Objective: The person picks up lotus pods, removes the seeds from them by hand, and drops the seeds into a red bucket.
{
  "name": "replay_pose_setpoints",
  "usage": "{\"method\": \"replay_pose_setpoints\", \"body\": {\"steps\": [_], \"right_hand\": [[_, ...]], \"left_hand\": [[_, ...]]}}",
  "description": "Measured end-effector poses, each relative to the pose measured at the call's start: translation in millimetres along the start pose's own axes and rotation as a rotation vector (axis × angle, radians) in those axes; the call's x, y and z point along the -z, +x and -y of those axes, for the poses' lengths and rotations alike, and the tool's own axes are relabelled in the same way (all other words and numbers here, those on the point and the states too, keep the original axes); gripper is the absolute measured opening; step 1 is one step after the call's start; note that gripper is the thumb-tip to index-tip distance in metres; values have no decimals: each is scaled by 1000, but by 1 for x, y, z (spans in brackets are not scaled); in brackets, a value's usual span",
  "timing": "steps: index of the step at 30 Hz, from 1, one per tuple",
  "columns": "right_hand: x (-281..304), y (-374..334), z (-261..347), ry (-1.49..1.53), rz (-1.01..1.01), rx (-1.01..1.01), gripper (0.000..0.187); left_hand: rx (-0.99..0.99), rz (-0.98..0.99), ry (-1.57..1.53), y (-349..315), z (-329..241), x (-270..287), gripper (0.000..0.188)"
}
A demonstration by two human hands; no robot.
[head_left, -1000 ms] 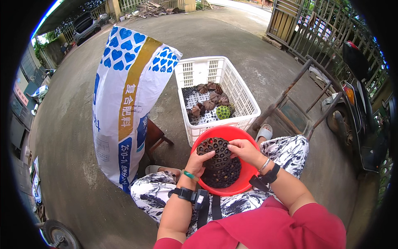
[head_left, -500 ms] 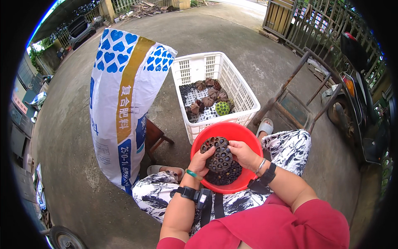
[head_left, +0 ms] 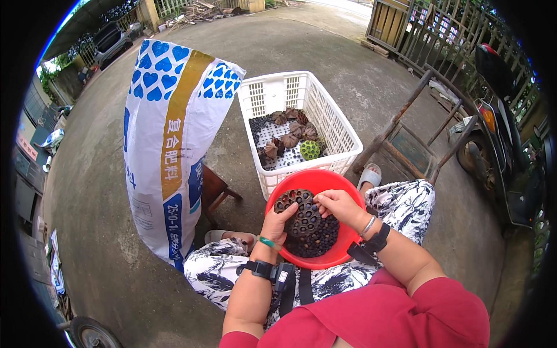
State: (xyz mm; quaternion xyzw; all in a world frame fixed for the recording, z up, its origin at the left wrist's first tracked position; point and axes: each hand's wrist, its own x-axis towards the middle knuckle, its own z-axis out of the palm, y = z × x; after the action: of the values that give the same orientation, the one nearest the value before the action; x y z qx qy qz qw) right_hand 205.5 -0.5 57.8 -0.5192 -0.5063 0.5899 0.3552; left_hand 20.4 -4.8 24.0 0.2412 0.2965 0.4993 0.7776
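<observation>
A dry brown lotus seed pod (head_left: pixel 306 221), its holes studded with dark seeds, is in my left hand (head_left: pixel 277 225), thumb pressed over its face. At the pod's right edge my right hand (head_left: pixel 339 206) is closed in a pinch; what sits between its fingertips is too small to make out. Both hands are over a red plastic basin (head_left: pixel 346 246) between my legs. Loose dark lotus seeds (head_left: pixel 316 245) cover its bottom. Just beyond the basin stands a white plastic crate (head_left: pixel 339 124) with several brown pods (head_left: pixel 290 140), a green pod (head_left: pixel 310 150) and scattered dark seeds.
A tall white woven sack (head_left: pixel 148 127) with blue hearts stands at the left, against a brown wooden stool (head_left: pixel 217 194). To the right are a worn wooden-framed chair (head_left: pixel 406 148) and a parked scooter (head_left: pixel 493 162). A wheel (head_left: pixel 93 333) shows at the lower left.
My right fingers have shifted slightly up and off the pod's face to its edge. The pod has tilted and moved a little left in my left hand, uncovering more seeds in the basin.
</observation>
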Motion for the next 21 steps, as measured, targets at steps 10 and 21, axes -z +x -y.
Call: {"method": "replay_pose_setpoints", "body": {"steps": [10, 21], "right_hand": [[10, -2, -6, 312, 92, -216, 25], [1, 1, -4, -42, 143, -111, 27]], "left_hand": [[124, -5, -23, 1, 0, 2, 34], [107, -14, 15, -2, 0, 8, 35]]}}
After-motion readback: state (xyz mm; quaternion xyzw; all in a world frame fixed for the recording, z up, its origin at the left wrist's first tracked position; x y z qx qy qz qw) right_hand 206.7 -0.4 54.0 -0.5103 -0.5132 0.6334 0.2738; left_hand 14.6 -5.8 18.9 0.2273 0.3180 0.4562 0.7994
